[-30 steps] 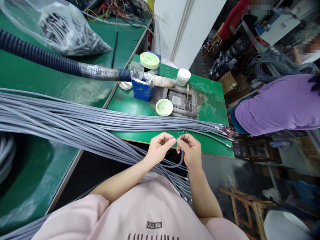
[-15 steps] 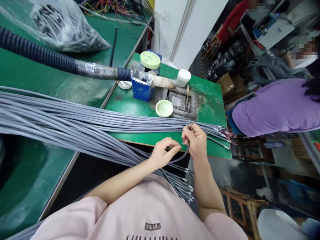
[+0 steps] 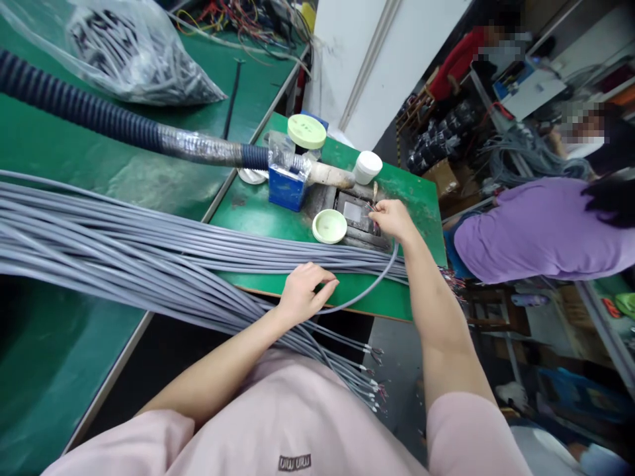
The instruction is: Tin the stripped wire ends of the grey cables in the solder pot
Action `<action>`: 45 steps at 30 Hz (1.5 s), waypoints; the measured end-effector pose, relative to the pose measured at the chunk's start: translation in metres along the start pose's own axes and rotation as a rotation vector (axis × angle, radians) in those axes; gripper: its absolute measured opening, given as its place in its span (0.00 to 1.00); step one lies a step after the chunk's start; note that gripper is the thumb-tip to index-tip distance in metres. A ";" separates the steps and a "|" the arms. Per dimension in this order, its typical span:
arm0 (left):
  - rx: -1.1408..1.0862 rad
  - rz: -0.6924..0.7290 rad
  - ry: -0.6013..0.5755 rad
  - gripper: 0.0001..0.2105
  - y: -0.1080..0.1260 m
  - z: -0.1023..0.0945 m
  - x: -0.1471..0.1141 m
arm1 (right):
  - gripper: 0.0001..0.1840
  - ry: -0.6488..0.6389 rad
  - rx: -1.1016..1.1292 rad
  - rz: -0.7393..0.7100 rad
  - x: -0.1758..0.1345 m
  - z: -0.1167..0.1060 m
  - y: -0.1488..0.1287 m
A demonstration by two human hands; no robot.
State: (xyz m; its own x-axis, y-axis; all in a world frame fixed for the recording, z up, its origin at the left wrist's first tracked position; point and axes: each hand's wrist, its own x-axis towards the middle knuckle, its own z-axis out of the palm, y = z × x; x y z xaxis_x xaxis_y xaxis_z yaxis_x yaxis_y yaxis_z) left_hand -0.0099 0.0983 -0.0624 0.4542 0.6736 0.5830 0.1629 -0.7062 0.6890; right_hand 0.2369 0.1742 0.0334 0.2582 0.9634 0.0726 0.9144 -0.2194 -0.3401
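Here, the stripped end of a grey cable (image 3: pixel 370 285) is pinched by the right hand (image 3: pixel 391 219) over the solder pot (image 3: pixel 358 213). The same cable is gripped by the left hand (image 3: pixel 302 291) at the green bench's (image 3: pixel 258 205) edge.

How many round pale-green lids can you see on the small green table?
2: one lid sits on top of the jar behind the blue box; the other lies on the table beside the metal tray.

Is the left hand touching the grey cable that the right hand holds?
Touching. The head view shows the left hand pinching the grey cable between thumb and fingers near the bench edge.
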 end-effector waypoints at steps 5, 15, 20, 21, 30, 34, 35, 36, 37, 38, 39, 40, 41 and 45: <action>0.004 0.003 -0.023 0.08 0.000 -0.001 -0.001 | 0.07 -0.084 -0.268 0.009 0.023 0.014 -0.006; -0.012 0.020 -0.038 0.06 -0.002 0.001 -0.001 | 0.11 -0.147 -0.402 0.023 0.031 0.023 -0.011; 0.039 0.044 -0.047 0.06 -0.002 0.001 -0.002 | 0.13 -0.155 -0.416 0.017 0.031 0.026 -0.012; 0.038 0.046 -0.047 0.06 -0.002 0.001 -0.002 | 0.14 -0.153 -0.416 0.017 0.031 0.026 -0.012; 0.055 0.041 -0.054 0.07 -0.002 0.001 -0.002 | 0.07 -0.084 -0.294 0.036 0.027 0.018 -0.012; 0.051 0.037 -0.056 0.08 -0.003 0.001 -0.003 | 0.08 -0.058 0.126 0.060 -0.001 0.001 -0.013; 0.052 0.036 -0.056 0.08 -0.003 0.001 -0.003 | 0.10 -0.067 0.287 0.067 -0.013 -0.002 -0.014; 0.050 0.034 -0.054 0.08 -0.003 0.001 -0.003 | 0.11 -0.084 0.452 0.070 -0.027 -0.004 -0.016; 0.043 0.028 -0.052 0.08 -0.002 0.001 -0.002 | 0.12 -0.099 0.604 0.067 -0.041 -0.006 -0.018; 0.026 0.020 -0.051 0.08 -0.002 0.001 -0.002 | 0.14 -0.110 0.737 0.064 -0.056 -0.006 -0.021; -0.003 0.007 -0.047 0.07 0.000 0.001 -0.001 | 0.15 -0.116 0.846 0.064 -0.071 -0.004 -0.024; -0.049 -0.014 -0.039 0.07 0.001 0.001 0.000 | 0.15 -0.116 0.938 0.062 -0.086 -0.001 -0.028; -0.113 -0.050 -0.029 0.07 0.004 0.002 0.001 | 0.15 -0.104 1.022 0.057 -0.100 0.003 -0.032; -0.532 -0.296 -0.007 0.09 0.018 0.013 0.001 | 0.10 -0.023 1.251 0.027 -0.142 0.026 -0.052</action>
State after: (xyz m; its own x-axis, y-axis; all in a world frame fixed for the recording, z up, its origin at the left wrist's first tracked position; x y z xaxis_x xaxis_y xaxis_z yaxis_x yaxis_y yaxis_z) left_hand 0.0055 0.0835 -0.0549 0.4622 0.8222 0.3322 -0.1764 -0.2819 0.9431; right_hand 0.1444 0.0531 0.0167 0.2550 0.9661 0.0392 -0.0170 0.0450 -0.9988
